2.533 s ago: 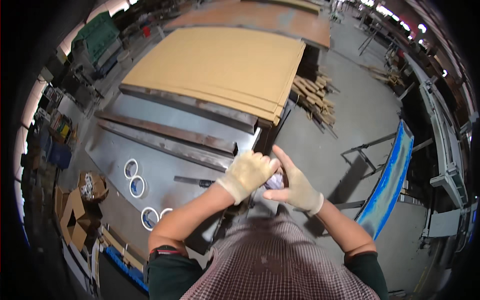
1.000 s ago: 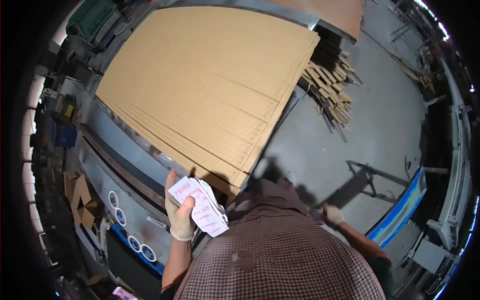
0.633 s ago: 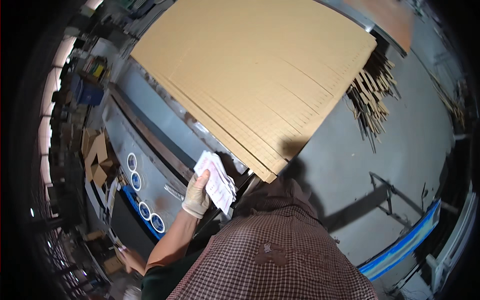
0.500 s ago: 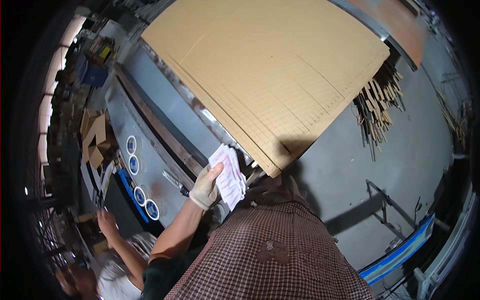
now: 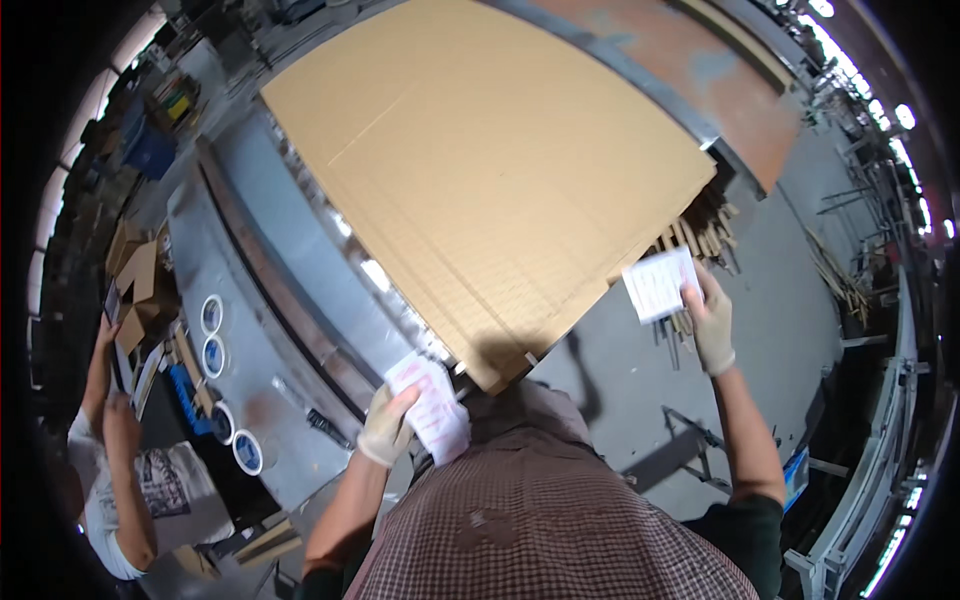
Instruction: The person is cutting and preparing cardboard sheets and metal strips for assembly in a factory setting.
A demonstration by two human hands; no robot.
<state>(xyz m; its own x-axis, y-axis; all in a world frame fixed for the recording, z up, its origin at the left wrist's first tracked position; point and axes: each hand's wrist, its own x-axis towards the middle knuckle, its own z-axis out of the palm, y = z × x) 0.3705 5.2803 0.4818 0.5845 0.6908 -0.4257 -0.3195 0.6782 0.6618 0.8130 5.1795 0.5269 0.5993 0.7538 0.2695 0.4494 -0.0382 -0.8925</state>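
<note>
My left hand [image 5: 386, 424], in a pale work glove, grips a thick stack of white printed slips [image 5: 430, 405] just off the near left corner of a large cardboard sheet [image 5: 480, 170]. Out to the right, my gloved right hand [image 5: 711, 318] pinches a white paper slip [image 5: 660, 286] with thumb and fingers. That slip is held past the sheet's right edge, apart from the cardboard, with print on its face. The cardboard lies flat in front of me, with faint crease lines across it.
Several tape rolls [image 5: 213, 355] and a utility knife [image 5: 328, 428] lie on the grey table at left. A co-worker's arm [image 5: 122, 450] and an open carton [image 5: 145, 285] are beyond. Thin strips [image 5: 710, 228] stick out beneath the cardboard's right side. A blue bin [image 5: 147, 148] stands far left.
My right hand has come into view at the right with one slip. My left hand has shifted slightly left and down, still holding the stack. The whole view has turned somewhat.
</note>
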